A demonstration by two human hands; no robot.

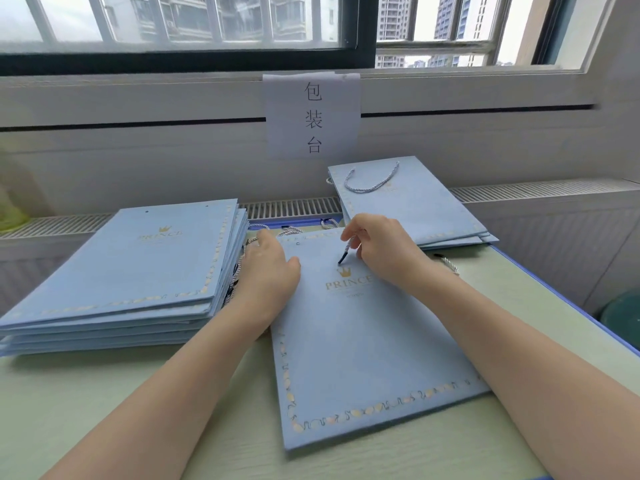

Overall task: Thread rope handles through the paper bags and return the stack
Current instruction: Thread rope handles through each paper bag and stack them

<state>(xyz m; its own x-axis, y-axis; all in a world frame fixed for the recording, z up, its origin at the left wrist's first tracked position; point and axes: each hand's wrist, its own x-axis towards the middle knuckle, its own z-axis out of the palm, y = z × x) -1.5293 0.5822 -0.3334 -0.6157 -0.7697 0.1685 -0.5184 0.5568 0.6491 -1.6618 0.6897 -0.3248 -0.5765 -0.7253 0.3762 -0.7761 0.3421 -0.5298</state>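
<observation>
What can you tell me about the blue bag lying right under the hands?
The bag is light blue paper, lying flat and folded on the pale table. A gold crown and the word PRINCE sit near its top, and a patterned border runs along its left and bottom edges. The left hand rests on its upper left part. The right hand pinches a rope whose dark tip points down at it.

Both bare forearms reach forward from the lower edge, converging slightly. Left hand (268, 268) lies palm down, fingers extended and relaxed, thumb spread rightward. Right hand (379, 245) is raised on its wrist, thumb and forefinger pinched together, remaining fingers curled.
</observation>
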